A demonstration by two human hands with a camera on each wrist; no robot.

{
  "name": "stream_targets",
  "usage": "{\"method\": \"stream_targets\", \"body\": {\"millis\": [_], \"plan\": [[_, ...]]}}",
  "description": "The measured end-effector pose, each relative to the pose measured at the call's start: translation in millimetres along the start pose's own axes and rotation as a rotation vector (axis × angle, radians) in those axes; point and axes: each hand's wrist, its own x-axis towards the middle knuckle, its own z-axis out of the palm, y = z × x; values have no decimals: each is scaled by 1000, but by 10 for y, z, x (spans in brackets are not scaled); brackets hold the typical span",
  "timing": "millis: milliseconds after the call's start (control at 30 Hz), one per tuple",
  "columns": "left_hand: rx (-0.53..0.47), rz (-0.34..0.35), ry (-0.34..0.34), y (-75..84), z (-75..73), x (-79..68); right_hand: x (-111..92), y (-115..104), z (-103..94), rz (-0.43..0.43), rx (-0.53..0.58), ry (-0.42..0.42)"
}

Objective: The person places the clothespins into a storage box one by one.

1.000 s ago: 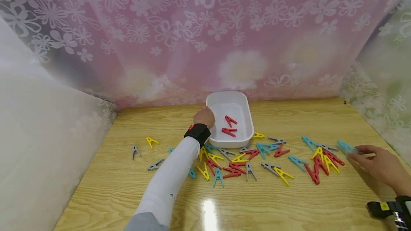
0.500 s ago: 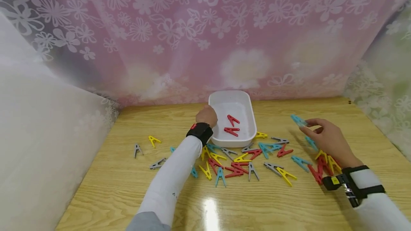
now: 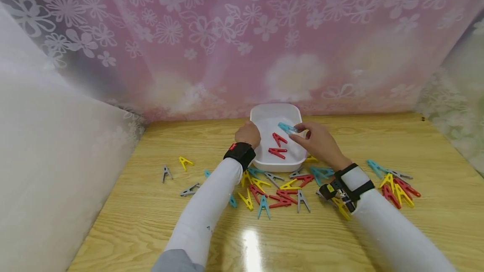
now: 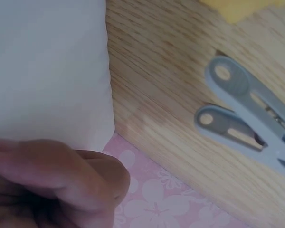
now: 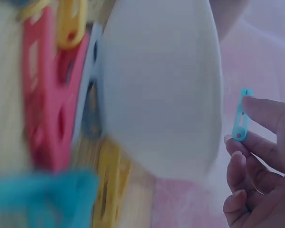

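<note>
Left hand (image 3: 247,134) grips the tray's (image 3: 280,167) rim at nine o'clock, two red pegs (image 3: 275,151) lie inside, and a blue peg (image 3: 285,127), at their one o'clock over the tray, is pinched in the right hand (image 3: 319,141).

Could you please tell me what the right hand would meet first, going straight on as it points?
Probably the far-left wall of the white tray; depth is unclear, so it might pass above.
</note>
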Motion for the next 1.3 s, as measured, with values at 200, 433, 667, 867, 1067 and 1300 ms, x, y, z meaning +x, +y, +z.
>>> {"method": "stream_targets", "body": {"millis": [200, 433, 667, 867, 1067, 1300], "plan": [[-25, -6, -8, 3, 0, 11, 164, -142, 188, -34, -7, -24], [-17, 5, -14, 17, 12, 15, 140, -130, 218, -37, -8, -48], [-20, 1, -22, 18, -38, -38, 10, -11, 94, -28, 36, -14], [-18, 11, -22, -6, -28, -34, -169, 236, -84, -26, 41, 40], [-35, 11, -33, -4, -10, 12, -419, 533, -345, -29, 13, 74], [-6, 12, -41, 8, 5, 34, -800, 887, -728, 40, -32, 69]]}}
